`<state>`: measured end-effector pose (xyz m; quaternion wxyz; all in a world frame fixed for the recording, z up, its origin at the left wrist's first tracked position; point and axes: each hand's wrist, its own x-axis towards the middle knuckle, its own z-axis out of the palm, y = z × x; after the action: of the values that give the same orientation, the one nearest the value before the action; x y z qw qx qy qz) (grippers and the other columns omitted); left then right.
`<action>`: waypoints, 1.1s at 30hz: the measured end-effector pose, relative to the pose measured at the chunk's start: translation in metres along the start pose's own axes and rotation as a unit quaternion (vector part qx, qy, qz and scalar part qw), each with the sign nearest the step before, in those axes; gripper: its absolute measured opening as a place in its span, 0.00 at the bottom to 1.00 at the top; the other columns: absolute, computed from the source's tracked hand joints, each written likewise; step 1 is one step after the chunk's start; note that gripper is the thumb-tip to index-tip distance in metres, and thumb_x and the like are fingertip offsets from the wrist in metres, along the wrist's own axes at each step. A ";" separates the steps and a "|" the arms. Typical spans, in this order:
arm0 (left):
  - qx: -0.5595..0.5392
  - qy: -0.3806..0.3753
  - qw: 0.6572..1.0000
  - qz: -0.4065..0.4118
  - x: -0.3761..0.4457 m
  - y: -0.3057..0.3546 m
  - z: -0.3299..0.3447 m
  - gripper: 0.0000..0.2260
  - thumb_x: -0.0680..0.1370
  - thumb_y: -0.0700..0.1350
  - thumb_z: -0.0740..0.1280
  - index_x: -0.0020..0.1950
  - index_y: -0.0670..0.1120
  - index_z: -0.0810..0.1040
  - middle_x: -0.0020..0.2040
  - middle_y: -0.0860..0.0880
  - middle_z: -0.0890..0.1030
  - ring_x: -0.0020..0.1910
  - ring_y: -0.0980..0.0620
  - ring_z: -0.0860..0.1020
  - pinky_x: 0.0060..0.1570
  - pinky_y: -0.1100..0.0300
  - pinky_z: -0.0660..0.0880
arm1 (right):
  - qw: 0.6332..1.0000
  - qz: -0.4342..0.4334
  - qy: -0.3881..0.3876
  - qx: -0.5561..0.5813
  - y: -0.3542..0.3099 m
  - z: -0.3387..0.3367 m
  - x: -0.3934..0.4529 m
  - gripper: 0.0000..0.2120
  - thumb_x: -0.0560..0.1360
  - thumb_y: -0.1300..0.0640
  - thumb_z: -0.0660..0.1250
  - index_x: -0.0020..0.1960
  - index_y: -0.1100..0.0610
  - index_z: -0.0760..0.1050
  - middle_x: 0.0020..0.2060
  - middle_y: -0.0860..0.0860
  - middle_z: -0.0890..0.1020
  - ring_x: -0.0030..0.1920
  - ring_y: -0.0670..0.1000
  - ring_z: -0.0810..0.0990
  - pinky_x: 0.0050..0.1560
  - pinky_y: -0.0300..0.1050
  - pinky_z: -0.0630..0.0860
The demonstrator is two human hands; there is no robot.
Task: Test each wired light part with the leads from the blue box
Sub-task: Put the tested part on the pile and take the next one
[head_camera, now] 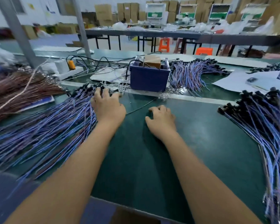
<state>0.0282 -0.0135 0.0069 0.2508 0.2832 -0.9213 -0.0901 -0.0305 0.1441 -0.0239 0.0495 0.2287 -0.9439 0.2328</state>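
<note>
Head view: both forearms reach over the near edge of the green table [200, 126]. The right hand [162, 120] rests mid-table, fingers loosely curled, holding nothing that shows. The left hand [107, 105] lies on the black ends of the left wire pile [44, 131]; its fingertips are hidden among them, so I cannot tell whether it grips any. Another pile [268, 130] lies along the right edge. Farther back, mid-table, stands the blue box [148, 80], a thin black lead [141, 107] running from it toward the hands.
</note>
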 end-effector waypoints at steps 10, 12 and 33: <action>0.096 -0.066 0.981 -0.155 0.026 -0.050 0.007 0.23 0.80 0.49 0.63 0.69 0.37 0.66 0.70 0.33 0.64 0.67 0.34 0.65 0.64 0.42 0.65 | 0.999 -0.005 0.017 0.050 0.010 0.000 0.005 0.13 0.78 0.49 0.61 0.60 0.49 0.76 0.60 0.50 0.73 0.63 0.54 0.66 0.62 0.49 0.62; 0.084 -0.029 0.991 -0.098 0.023 -0.046 0.012 0.11 0.79 0.42 0.64 0.58 0.37 0.73 0.64 0.34 0.69 0.60 0.35 0.69 0.56 0.46 0.69 | 0.999 -0.002 0.017 0.047 0.009 0.001 0.006 0.12 0.78 0.49 0.60 0.59 0.48 0.76 0.59 0.50 0.73 0.62 0.54 0.66 0.62 0.49 0.61; -0.182 0.164 0.969 0.009 0.027 0.042 -0.004 0.08 0.83 0.46 0.58 0.54 0.45 0.75 0.44 0.48 0.81 0.41 0.48 0.74 0.50 0.57 0.59 | 0.918 0.019 0.085 0.387 0.013 -0.011 -0.006 0.09 0.77 0.61 0.63 0.42 0.51 0.78 0.37 0.47 0.79 0.40 0.48 0.76 0.43 0.40 0.70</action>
<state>-0.0085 0.0055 0.0342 0.4467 0.2358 -0.8380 -0.2063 -0.0312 0.1622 -0.0209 0.0329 0.1914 -0.7762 0.5999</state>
